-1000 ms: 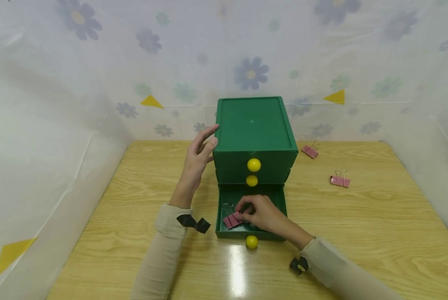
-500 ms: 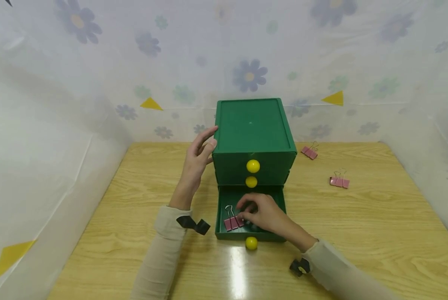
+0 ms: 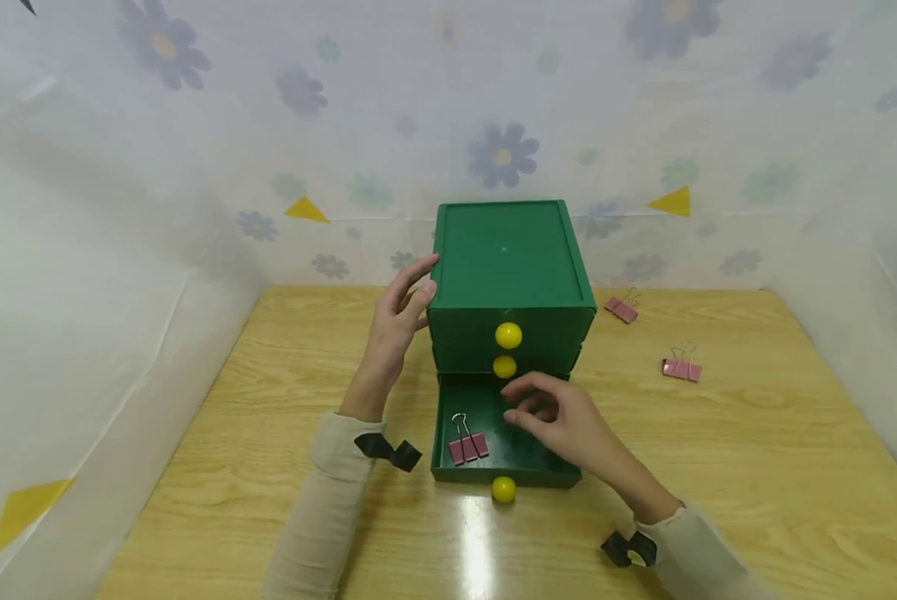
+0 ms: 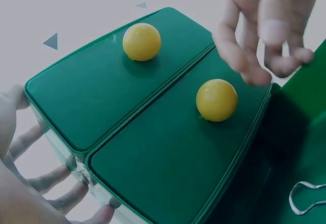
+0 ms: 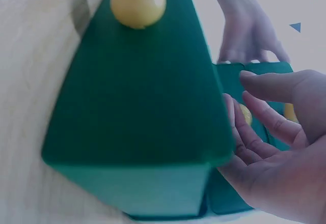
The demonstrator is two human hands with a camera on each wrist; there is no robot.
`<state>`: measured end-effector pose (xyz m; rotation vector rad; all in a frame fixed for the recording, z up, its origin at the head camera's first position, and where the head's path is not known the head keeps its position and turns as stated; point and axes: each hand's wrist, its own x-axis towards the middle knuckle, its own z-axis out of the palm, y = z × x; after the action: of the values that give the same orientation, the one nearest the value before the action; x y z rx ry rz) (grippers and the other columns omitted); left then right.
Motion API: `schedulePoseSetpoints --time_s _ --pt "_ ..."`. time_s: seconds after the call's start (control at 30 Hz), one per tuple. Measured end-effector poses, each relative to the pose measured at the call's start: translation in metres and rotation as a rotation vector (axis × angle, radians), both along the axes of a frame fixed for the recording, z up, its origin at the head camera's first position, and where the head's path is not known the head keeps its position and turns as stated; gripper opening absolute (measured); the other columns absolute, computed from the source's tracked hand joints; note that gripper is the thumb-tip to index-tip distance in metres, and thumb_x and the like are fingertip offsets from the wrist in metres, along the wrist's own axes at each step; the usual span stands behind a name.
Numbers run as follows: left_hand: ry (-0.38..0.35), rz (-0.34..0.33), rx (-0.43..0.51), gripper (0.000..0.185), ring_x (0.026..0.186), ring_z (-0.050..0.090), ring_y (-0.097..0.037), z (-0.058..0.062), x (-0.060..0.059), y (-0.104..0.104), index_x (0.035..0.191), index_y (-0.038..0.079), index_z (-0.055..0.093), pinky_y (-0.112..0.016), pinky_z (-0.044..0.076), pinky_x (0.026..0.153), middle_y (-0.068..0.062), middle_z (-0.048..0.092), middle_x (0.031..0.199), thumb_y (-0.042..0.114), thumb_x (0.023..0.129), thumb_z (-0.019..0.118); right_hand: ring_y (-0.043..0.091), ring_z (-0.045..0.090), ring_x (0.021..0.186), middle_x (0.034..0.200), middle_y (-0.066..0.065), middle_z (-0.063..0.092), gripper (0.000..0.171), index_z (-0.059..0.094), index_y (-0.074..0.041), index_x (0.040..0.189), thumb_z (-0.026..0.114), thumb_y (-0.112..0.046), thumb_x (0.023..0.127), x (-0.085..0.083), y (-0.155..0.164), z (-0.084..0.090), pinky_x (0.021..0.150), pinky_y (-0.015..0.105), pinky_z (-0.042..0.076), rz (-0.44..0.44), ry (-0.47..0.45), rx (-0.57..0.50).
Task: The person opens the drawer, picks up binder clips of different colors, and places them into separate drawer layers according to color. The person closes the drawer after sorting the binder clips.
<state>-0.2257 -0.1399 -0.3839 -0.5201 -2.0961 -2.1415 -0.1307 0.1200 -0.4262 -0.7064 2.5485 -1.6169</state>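
My left hand [image 3: 399,321] braces the green cabinet's [image 3: 510,267] edge, fingers straight; my right hand [image 3: 561,421] hovers relaxed and empty over the open drawer [image 3: 493,467], the pink clip [image 3: 467,446] just beside it.

The head view looks down at the chest [image 3: 510,275] from the front; both wrist views sit close against its drawer fronts.

1. The open drawer [image 3: 523,454] has bare floor on its right; one clip [image 3: 468,446] lies at its left front corner.
2. The right hand [image 3: 568,421] hangs over the drawer's right part, blocking entry from above there.
3. The left hand [image 3: 398,321] rests against the chest's [image 3: 508,250] left wall.
4. Two clips [image 3: 622,307] [image 3: 681,367] lie on the bench [image 3: 756,450] to the right, well apart.
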Motion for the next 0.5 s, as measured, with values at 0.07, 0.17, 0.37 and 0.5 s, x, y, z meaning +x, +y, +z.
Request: schedulePoseSetpoints --time_s 0.07,0.17,0.37,0.5 --pt "0.002 -0.007 -0.001 0.045 0.137 0.049 -0.023 -0.001 -0.001 0.001 0.151 0.023 0.054 -0.063 0.044 0.103 0.007 0.044 0.156 0.03 0.106 0.055 0.014 0.067 0.09 0.111 0.008 0.071 0.021 0.071 -0.014 0.115 0.075 -0.011 0.095 0.002 0.006 0.003 0.076 0.031 0.059 -0.024 0.018 -0.01" --pt "0.0 -0.021 -0.002 0.045 0.137 0.049 -0.022 -0.001 -0.001 0.002 0.151 0.024 0.054 -0.061 0.045 0.103 0.008 0.044 0.156 0.031 0.106 0.056 0.015 0.067 0.092 0.111 0.003 0.071 0.02 0.07 -0.016 0.116 0.072 -0.01 0.097 0.004 0.015 0.006 0.076 0.031 0.058 -0.048 0.047 -0.025" --pt "-0.007 -0.014 0.004 0.045 0.137 0.049 -0.022 -0.001 0.0 0.002 0.151 0.025 0.053 -0.061 0.044 0.104 0.009 0.043 0.156 0.031 0.106 0.055 0.015 0.067 0.095 0.114 0.001 0.069 0.021 0.07 -0.013 0.117 0.068 -0.004 0.098 0.002 0.032 0.014 0.077 0.03 0.059 -0.053 0.088 -0.07" --pt "-0.006 0.006 -0.004 0.045 0.137 0.049 -0.023 0.0 0.001 0.0 0.151 0.025 0.054 -0.063 0.044 0.104 0.008 0.043 0.156 0.03 0.107 0.055 0.016 0.068 0.098 0.115 0.008 0.069 0.021 0.069 -0.004 0.119 0.067 -0.001 0.098 -0.002 0.042 0.024 0.08 0.029 0.058 -0.06 0.133 -0.087"
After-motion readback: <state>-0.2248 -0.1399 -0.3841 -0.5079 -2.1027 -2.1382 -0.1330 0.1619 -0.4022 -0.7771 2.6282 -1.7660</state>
